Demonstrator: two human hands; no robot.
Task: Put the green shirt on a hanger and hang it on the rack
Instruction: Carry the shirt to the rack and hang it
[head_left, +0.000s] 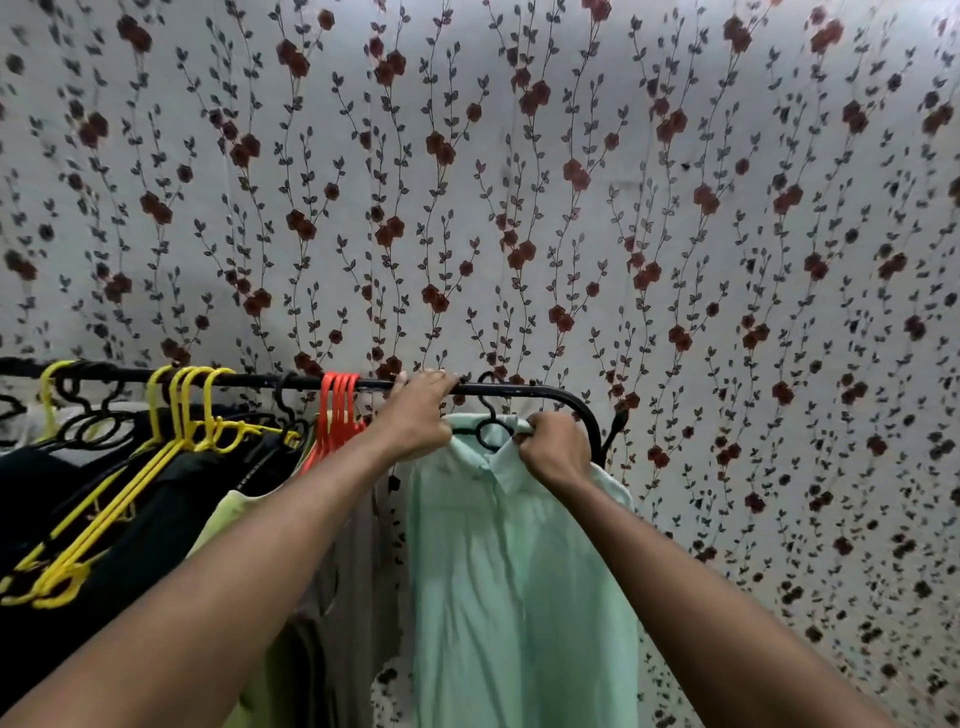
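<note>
The shirt (519, 561) hangs below the rail (291, 382) between both hands — collar pinched by the right (553, 449), left (421, 415) resting on the rail, fingers curled over it.

Shirt (519, 571): hem cut off by bottom edge. Hanger (488, 431): shoulders hidden inside shirt collar; only hook and loop show. Right hand (553, 447): fingertips buried in collar fabric. Rack (519, 389): left end cut off by frame edge; legs out of view. Dark clothes (104, 493) at left: garment types indistinct.
</note>
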